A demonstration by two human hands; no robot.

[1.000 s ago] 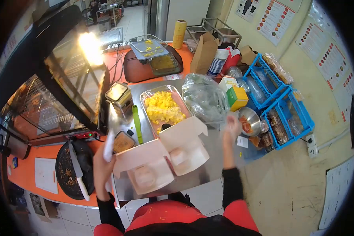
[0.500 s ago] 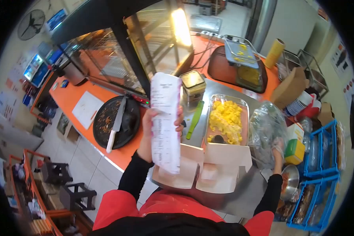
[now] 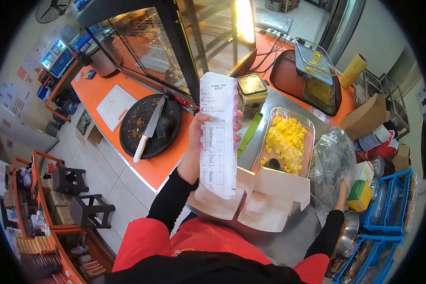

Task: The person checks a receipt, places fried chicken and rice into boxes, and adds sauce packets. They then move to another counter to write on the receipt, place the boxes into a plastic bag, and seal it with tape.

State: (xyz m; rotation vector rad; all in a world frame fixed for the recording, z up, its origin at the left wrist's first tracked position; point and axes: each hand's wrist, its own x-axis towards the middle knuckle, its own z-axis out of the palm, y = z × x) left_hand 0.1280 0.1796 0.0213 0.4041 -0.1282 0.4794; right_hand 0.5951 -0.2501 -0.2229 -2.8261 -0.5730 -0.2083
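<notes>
A long printed receipt (image 3: 218, 137) stands upright in my left hand (image 3: 194, 142), whose fingers wrap round its edges. Two open cardboard boxes (image 3: 270, 215) lie just below it on the steel counter. My right hand (image 3: 343, 189) is at the lower edge of a clear plastic bag (image 3: 332, 161); its fingers are partly hidden and blurred by thin plastic. Between the hands is a clear tray (image 3: 312, 142) of yellow food pieces (image 3: 285, 142) with a small dark cup in it. A green knife (image 3: 250, 134) lies left of the tray.
A large knife (image 3: 150, 128) rests on a round black pan (image 3: 128, 142) at the left, beside a white board (image 3: 117, 108). Behind stands a lit glass display cabinet (image 3: 184, 52). Blue baskets (image 3: 388, 203) and a green-yellow box (image 3: 360, 187) are at the right.
The view has shifted, so the counter items appear further right. The receipt's print is now easier to read, still in my left hand. My right hand remains at the plastic bag.
</notes>
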